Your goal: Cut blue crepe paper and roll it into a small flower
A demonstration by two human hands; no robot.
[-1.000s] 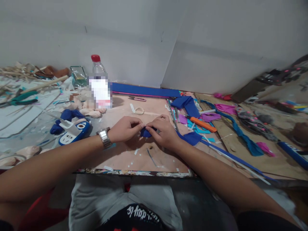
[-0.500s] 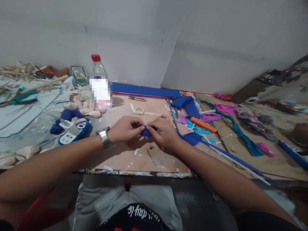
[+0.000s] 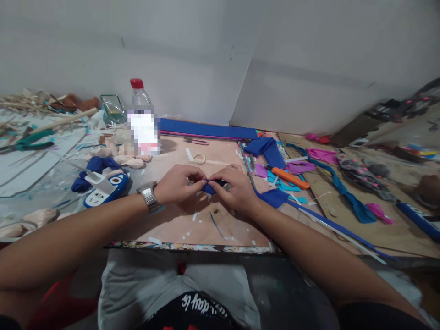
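Between my two hands is a small piece of dark blue fabric (image 3: 208,188), held just above the pinkish work board (image 3: 172,227). My left hand (image 3: 180,183), with a metal watch (image 3: 149,195) on its wrist, pinches the fabric's left side between thumb and forefinger. From the right, my right hand (image 3: 235,188) pinches the same piece, thumb tips almost meeting. Most of the fabric is hidden behind my fingers. Just beyond my hands lie a cream-coloured ring of tape or band (image 3: 198,158) and pink-handled thread snips (image 3: 196,141).
Left stand a blue-and-white power strip (image 3: 106,189), green-handled pliers (image 3: 34,140), a red-capped bottle (image 3: 140,95) and a lit phone (image 3: 143,132). Right lie an orange utility knife (image 3: 290,178), a blue cloth strip (image 3: 266,150) and colourful scraps. At far right is another person's hand (image 3: 429,188).
My hands stay in nearly the same place, still pinching the blue fabric. The fingers shift only very slightly. My legs below the table edge have moved a little.
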